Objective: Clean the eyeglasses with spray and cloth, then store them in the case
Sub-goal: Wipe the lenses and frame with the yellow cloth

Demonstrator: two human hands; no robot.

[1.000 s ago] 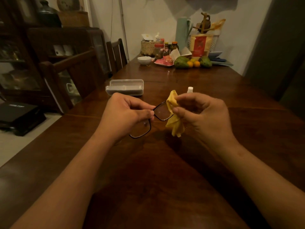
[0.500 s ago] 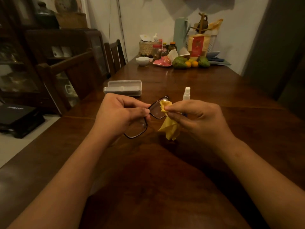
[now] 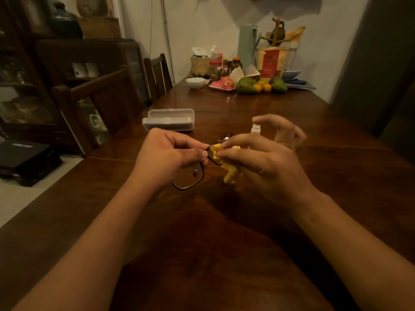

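the left hand grips the black-rimmed eyeglasses near the bridge, fingers curled round the frame, holding them over the dark wooden table. the right hand pinches a crumpled yellow cloth onto the far lens between thumb and forefinger. its other fingers are lifted and blurred, so how much of the lens the cloth covers is hard to tell. a small white-capped spray bottle stands upright just behind the right hand. the clear plastic case lies on the table beyond the left hand, apart from the eyeglasses.
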